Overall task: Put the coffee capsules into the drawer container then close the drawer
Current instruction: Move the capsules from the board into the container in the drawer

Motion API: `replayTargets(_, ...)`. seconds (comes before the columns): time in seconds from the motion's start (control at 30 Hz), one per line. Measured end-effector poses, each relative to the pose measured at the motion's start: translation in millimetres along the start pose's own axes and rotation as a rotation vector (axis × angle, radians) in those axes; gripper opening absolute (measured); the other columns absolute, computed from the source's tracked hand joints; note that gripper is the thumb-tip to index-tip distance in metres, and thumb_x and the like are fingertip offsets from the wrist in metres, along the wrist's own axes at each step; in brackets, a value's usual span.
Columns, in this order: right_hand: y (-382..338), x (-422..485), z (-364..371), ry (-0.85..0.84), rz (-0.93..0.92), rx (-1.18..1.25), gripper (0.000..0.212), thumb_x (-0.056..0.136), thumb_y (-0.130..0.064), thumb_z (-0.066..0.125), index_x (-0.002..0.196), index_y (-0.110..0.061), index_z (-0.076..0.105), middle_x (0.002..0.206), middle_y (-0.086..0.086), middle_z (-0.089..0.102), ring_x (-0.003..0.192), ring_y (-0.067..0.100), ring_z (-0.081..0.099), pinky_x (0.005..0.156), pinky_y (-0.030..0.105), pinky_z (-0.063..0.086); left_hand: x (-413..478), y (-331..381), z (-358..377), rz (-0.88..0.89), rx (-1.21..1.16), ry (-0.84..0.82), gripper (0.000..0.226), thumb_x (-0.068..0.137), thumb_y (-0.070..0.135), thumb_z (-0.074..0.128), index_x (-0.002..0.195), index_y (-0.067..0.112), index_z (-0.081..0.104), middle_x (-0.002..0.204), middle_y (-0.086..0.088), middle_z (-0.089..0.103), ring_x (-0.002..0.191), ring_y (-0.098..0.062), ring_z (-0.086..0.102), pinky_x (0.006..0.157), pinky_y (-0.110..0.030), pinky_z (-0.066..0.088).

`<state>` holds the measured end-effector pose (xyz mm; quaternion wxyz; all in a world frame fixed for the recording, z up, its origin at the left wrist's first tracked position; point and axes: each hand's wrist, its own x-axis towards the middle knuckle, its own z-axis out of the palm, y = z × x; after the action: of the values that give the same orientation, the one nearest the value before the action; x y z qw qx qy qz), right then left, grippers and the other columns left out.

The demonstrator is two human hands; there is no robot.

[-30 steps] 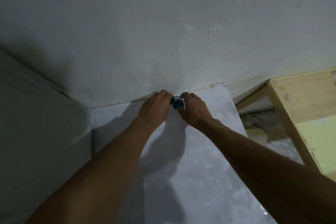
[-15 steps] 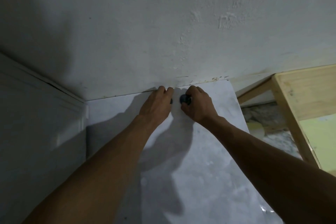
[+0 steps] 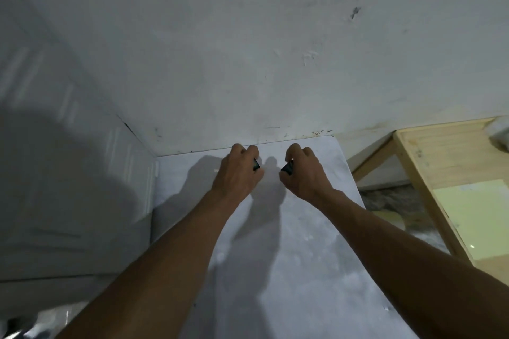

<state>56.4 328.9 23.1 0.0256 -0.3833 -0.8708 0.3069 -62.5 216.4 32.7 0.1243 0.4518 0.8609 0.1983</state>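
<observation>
The two hands have drawn apart since half a second ago, when they were bunched together near the wall. The left grip (image 3: 238,173) curls its fingers round the left capsule (image 3: 256,165), a small dark rounded cup with a teal sheen. The right grip (image 3: 305,173) pinches the right capsule (image 3: 287,168), equally dark. Below both lies the pale, mottled, stone-like bench (image 3: 303,270). Just beyond them is a scuffed plaster wall (image 3: 248,63), and right of the right grip stands a bare wooden frame (image 3: 413,162).
</observation>
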Motion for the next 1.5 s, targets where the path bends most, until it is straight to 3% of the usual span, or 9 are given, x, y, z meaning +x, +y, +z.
replayTargets(0.1, -7.6, -20.6, -17.2, 0.077, -0.071, -0.001, 0.021, 0.081, -0.018, 0.061, 0.087, -0.014, 0.041, 0.088, 0.009, 0.049, 0.075, 0.027, 0.048, 0.052, 0.024, 0.029, -19.6, 16.5, -22.1, 0.029, 0.022, 0.106, 0.025, 0.082, 0.032, 0.067, 0.096, 0.012, 0.060, 0.090, -0.008, 0.062, 0.083, -0.026, 0.057, 0.068, -0.033, 0.045)
replayTargets(0.27, -21.5, -65.3, -46.4, 0.185, -0.208, -0.009, 0.013, 0.080, -0.020, 0.058, 0.077, -0.013, 0.047, 0.080, 0.007, 0.058, 0.084, 0.025, 0.049, 0.063, 0.027, 0.031, -61.2, 47.9, -52.3, -0.032, -0.065, 0.250, 0.026, 0.077, 0.029, 0.072, 0.094, 0.013, 0.061, 0.090, -0.007, 0.067, 0.084, -0.025, 0.060, 0.073, -0.033, 0.048)
replayTargets(0.4, -32.9, -110.9, -61.4, 0.229, -0.295, 0.009, 0.020, 0.082, -0.021, 0.062, 0.093, -0.013, 0.047, 0.086, 0.005, 0.054, 0.078, 0.024, 0.046, 0.064, 0.027, 0.031, -106.5, 63.8, -70.5, -0.057, -0.111, 0.337, 0.040, 0.079, 0.027, 0.072, 0.114, 0.011, 0.060, 0.107, -0.008, 0.064, 0.096, -0.024, 0.059, 0.082, -0.028, 0.044)
replayTargets(0.53, -40.2, -159.1, -63.1, 0.247, -0.370, -0.004, 0.042, 0.082, -0.023, 0.063, 0.121, -0.010, 0.052, 0.107, 0.011, 0.059, 0.095, 0.028, 0.055, 0.075, 0.027, 0.037, -163.5, 72.9, -82.7, -0.077, -0.095, 0.412, 0.041, 0.078, 0.026, 0.071, 0.115, 0.010, 0.060, 0.107, -0.008, 0.063, 0.098, -0.021, 0.056, 0.076, -0.021, 0.033)
replayTargets(0.8, -59.1, -256.7, -47.1, 0.200, -0.442, -0.020, 0.032, 0.083, -0.023, 0.065, 0.112, -0.010, 0.057, 0.105, 0.010, 0.057, 0.098, 0.025, 0.054, 0.075, 0.024, 0.035, -286.0, 73.1, -91.4, -0.118, -0.130, 0.458, 0.038, 0.076, 0.021, 0.072, 0.111, 0.013, 0.062, 0.105, -0.005, 0.063, 0.096, -0.020, 0.057, 0.078, -0.023, 0.038)
replayTargets(0.97, -93.5, -293.0, -30.7, 0.178, -0.515, -0.037, 0.045, 0.082, -0.020, 0.069, 0.124, -0.011, 0.054, 0.115, 0.010, 0.056, 0.103, 0.027, 0.055, 0.081, 0.027, 0.040, -336.3, 52.2, -109.1, -0.145, -0.127, 0.517, 0.043, 0.076, 0.021, 0.074, 0.115, 0.010, 0.061, 0.110, -0.007, 0.064, 0.100, -0.024, 0.058, 0.090, -0.030, 0.042)
replayTargets(1.13, -139.2, -318.5, 1.3, 0.142, -0.557, -0.031, 0.046, 0.079, -0.011, 0.071, 0.123, -0.011, 0.056, 0.116, 0.012, 0.053, 0.102, 0.028, 0.056, 0.084, 0.026, 0.040, -382.1, 11.0, -129.1, -0.179, -0.106, 0.510, 0.035, 0.078, 0.018, 0.072, 0.111, 0.010, 0.062, 0.107, -0.006, 0.063, 0.098, -0.021, 0.056, 0.078, -0.018, 0.031)
replayTargets(1.4, -244.8, -355.6, 77.8, 0.129, -0.619, 0.004, 0.038, 0.078, -0.009, 0.066, 0.116, -0.012, 0.059, 0.104, 0.013, 0.058, 0.101, 0.027, 0.053, 0.075, 0.024, 0.035, -456.1, -87.7, -183.0, -0.169, -0.026, 0.517, 0.030, 0.078, 0.016, 0.071, 0.106, 0.012, 0.063, 0.103, -0.004, 0.063, 0.096, -0.021, 0.056, 0.075, -0.018, 0.029)
replayTargets(1.5, -279.0, -370.0, 107.7, 0.134, -0.620, 0.017, 0.038, 0.078, -0.008, 0.067, 0.115, -0.012, 0.058, 0.105, 0.012, 0.055, 0.096, 0.026, 0.053, 0.073, 0.021, 0.031, -475.1, -125.5, -201.6, -0.202, -0.001, 0.491, 0.025, 0.077, 0.016, 0.070, 0.101, 0.012, 0.064, 0.099, -0.003, 0.064, 0.090, -0.019, 0.058, 0.074, -0.023, 0.035)
